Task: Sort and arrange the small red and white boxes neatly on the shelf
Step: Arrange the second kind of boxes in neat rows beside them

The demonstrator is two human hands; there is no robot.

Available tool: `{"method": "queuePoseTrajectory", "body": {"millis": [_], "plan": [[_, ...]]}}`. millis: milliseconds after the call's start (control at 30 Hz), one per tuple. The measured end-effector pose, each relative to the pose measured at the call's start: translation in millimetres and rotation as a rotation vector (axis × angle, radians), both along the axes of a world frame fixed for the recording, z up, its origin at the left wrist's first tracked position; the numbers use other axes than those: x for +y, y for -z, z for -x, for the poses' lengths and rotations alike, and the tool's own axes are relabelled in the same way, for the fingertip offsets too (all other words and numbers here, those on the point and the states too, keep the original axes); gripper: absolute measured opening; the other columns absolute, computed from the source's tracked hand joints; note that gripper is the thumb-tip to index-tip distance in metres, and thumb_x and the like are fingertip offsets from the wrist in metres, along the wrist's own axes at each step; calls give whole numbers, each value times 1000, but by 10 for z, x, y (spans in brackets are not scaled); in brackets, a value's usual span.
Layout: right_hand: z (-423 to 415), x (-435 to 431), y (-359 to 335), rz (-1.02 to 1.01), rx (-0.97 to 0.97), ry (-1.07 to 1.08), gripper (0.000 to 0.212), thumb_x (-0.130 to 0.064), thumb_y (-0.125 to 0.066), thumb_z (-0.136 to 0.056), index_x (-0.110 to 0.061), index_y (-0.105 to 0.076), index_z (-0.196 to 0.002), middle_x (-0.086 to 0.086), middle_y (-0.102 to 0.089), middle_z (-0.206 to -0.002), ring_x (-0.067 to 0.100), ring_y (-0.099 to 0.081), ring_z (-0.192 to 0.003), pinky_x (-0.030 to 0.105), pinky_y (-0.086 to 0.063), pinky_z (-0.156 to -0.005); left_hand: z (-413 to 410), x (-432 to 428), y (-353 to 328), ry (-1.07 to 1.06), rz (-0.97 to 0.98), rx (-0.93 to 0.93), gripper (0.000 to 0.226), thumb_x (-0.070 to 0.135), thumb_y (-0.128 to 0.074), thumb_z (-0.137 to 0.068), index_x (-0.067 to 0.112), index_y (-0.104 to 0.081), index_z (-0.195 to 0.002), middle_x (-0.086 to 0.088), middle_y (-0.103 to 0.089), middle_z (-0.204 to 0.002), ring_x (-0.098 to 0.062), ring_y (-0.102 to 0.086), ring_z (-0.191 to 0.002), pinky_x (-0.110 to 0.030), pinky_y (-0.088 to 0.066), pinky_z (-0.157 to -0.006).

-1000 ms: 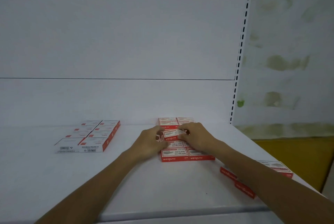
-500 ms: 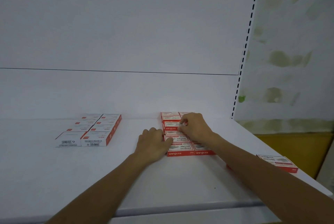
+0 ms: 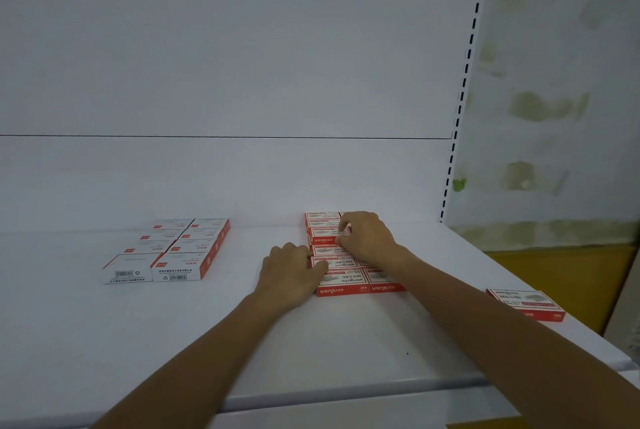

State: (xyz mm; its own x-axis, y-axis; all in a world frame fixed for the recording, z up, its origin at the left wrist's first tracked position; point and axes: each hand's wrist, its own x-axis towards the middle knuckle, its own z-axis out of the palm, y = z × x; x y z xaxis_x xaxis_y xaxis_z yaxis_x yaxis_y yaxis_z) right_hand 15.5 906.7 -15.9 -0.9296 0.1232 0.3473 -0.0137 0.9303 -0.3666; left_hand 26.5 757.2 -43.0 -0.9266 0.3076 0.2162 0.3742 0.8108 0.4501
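Two columns of red and white boxes [image 3: 346, 281] lie flat on the white shelf [image 3: 311, 342], right of centre. My right hand [image 3: 369, 238] reaches over this group and pinches one red and white box [image 3: 323, 236] near the back of the left column between thumb and forefinger. My left hand [image 3: 289, 271] rests against the left side of the same column, its fingers loosely curled and its thumb lying on top of a box. A second group of boxes [image 3: 173, 252] sits to the left, mostly white sides up. The right-hand column is partly hidden by my right forearm.
One loose red and white box [image 3: 526, 304] lies near the shelf's right edge. The white back panel [image 3: 225, 82] rises behind the boxes. A slotted upright [image 3: 464, 82] marks the right end, with a stained wall beyond it. The shelf's front lip [image 3: 346, 390] runs below my forearms.
A second ago both hands pinched the box. My left hand has let go and dropped to the column's left side. My right hand has carried the box a little farther back.
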Motion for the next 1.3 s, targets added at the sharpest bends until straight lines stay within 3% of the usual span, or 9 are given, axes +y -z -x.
{"method": "queuePoseTrajectory", "body": {"millis": [133, 233, 367, 467, 700, 867, 1000, 1133, 1300], "plan": [[-84, 126, -64, 38, 13, -31, 38, -31, -60, -88, -14, -55, -121, 5, -57, -122, 19, -57, -104, 28, -46, -87, -71, 44, -124, -26, -93, 107, 40, 43, -48, -91, 19, -57, -122, -2, -55, -125, -17, -51, -112, -31, -43, -95], [-200, 388, -168, 43, 16, -25, 34, -31, -60, -88, -12, -58, -116, 5, -58, -119, 18, -56, -102, 27, -44, -85, -179, 176, -264, 67, -105, 195, 35, 37, -52, -90, 19, -61, -118, 1, -57, -125, -13, -51, -110, -24, -40, -89], [-425, 838, -227, 51, -20, 1, 28, -30, -60, -88, -8, -63, -106, 6, -63, -113, 18, -58, -98, 24, -43, -79, -369, 525, -356, 320, -123, 96, 27, 33, -55, -89, 19, -65, -110, 10, -59, -109, -7, -52, -101, -19, -37, -84], [-611, 1137, -203, 85, -32, 43, 25, -29, -60, -87, -9, -67, -101, 7, -67, -108, 18, -60, -96, 27, -47, -82, -494, 899, -338, 442, -121, 57, 26, 37, -56, -88, 22, -66, -107, 9, -63, -111, -6, -54, -96, -21, -41, -82], [-1096, 1704, -158, 115, -119, 40, 23, -36, -62, -83, -16, -70, -88, 3, -68, -96, 16, -61, -89, 30, -48, -79, -779, 1551, -334, 473, -167, -10, 28, 41, -58, -86, 24, -65, -106, 6, -61, -119, -4, -51, -99, -23, -40, -84], [-1441, 1910, -148, 204, -151, -46, 21, -36, -63, -84, -25, -63, -66, -5, -63, -75, 9, -56, -70, 18, -40, -59, -876, 1757, -322, 465, 22, -144, 43, 52, -63, -77, 33, -60, -115, 7, -55, -121, -7, -57, -95, -21, -47, -74], [-1591, 1994, -86, 212, -194, -109, 18, -36, -62, -85, -20, -70, -88, -8, -65, -85, 6, -58, -75, 14, -39, -60, -890, 1831, -300, 429, 72, -124, 38, 52, -64, -77, 29, -64, -107, 3, -64, -109, -10, -64, -87, -22, -50, -72], [-1488, 2005, -4, 17, -61, -14, 38, -39, -60, -87, -16, -57, -117, 1, -54, -112, 13, -53, -92, 21, -41, -79, -909, 1923, -258, 226, 143, 113, 51, 62, -53, -80, 18, -65, -101, 0, -66, -98, -15, -62, -85, -32, -46, -78], [-1294, 1843, 42, 57, -82, -46, 29, -33, -50, -93, -13, -66, -106, 7, -64, -111, 19, -57, -95, 22, -41, -75, -903, 1945, -273, 109, 360, 301, 64, 72, -40, -79, 17, -65, -103, -3, -68, -94, -19, -62, -89, -35, -40, -83]]}}
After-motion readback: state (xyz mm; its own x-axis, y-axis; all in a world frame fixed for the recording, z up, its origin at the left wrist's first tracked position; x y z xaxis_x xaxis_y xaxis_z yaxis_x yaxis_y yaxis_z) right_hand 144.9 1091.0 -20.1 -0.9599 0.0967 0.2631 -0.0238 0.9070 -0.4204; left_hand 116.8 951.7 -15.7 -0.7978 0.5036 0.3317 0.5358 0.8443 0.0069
